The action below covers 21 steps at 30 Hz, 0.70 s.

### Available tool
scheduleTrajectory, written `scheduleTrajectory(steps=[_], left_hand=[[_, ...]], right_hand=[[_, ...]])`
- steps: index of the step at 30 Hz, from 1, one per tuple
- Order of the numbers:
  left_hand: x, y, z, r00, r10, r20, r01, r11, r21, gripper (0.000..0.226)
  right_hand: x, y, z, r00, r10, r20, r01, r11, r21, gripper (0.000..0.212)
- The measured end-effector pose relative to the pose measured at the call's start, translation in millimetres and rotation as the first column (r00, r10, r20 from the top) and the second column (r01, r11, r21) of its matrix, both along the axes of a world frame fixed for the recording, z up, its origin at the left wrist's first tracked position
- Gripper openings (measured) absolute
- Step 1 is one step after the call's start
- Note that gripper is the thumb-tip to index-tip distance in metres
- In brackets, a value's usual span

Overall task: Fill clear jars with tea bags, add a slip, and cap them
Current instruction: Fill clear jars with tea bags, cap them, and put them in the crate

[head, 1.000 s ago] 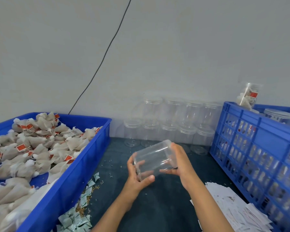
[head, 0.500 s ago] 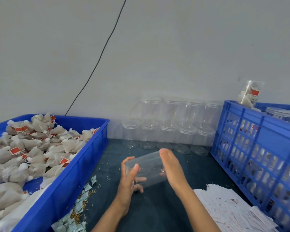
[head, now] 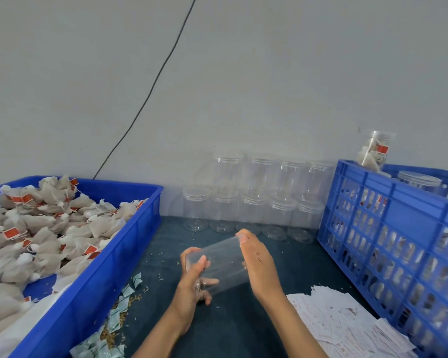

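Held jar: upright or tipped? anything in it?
Tipped, near horizontal: the jar lies slanted between left hand and right hand. Looks empty; the hands show through its clear wall.

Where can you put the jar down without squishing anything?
Free: dark mat between the blue tray and the paper slips, under the held jar. Crowded: empty jars along the wall, sachets beside the tray, blue crate on the right.
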State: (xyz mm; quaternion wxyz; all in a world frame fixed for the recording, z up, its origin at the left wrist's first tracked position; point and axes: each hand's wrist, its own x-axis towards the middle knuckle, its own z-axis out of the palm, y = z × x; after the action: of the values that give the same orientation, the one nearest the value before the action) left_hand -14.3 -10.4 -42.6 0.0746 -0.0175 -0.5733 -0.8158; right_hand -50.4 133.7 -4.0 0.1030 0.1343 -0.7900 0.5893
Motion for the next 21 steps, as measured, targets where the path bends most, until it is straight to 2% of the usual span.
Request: scheduleTrajectory(steps=[2,4,6,9,11,13,15,16,18,21], left_hand=[[1,0,1,1.000,-0.002,0.016,0.002,1.000,0.001,0.056],[1,-1,3,0.998,-0.021,0.054,0.018,0.998,0.058,0.051],[0,-6,4,0.992,-0.074,0.098,0.057,0.984,0.170,0.053],[0,-14,3,0.989,-0.111,0.095,0.079,0.955,0.286,0.056],[0,-13,3,0.994,-0.070,0.079,0.044,0.954,0.298,0.053],[0,-10,5,0.999,-0.015,0.047,0.002,0.963,0.271,0.047],[0,-7,7,0.999,0.045,0.015,-0.047,0.972,0.230,0.047],[1,-6,8,0.998,0.068,-0.004,-0.065,0.976,0.207,0.051],[4,-6,9,0.996,0.082,-0.038,-0.075,0.985,0.157,0.068],[6,-4,10,0.994,0.085,-0.062,-0.077,0.989,0.127,0.073]], right_hand=[[2,0,-1,0.999,-0.001,-0.038,0.001,1.000,0.019,0.029],[7,-2,5,0.988,0.014,-0.152,-0.001,0.997,0.083,0.031],[12,-9,15,0.965,0.081,-0.251,-0.044,0.988,0.149,0.031],[18,-17,27,0.936,0.220,-0.275,-0.155,0.958,0.240,0.038],[21,-12,28,0.926,0.307,-0.219,-0.265,0.943,0.201,0.046],[20,-4,31,0.925,0.364,-0.104,-0.360,0.931,0.062,0.059],[19,2,39,0.946,0.320,0.051,-0.317,0.947,-0.060,0.058],[17,3,43,0.953,0.273,0.131,-0.267,0.962,-0.057,0.063],[17,6,47,0.938,0.211,0.277,-0.240,0.968,0.074,0.073],[18,8,47,0.917,0.217,0.333,-0.285,0.943,0.170,0.050]])
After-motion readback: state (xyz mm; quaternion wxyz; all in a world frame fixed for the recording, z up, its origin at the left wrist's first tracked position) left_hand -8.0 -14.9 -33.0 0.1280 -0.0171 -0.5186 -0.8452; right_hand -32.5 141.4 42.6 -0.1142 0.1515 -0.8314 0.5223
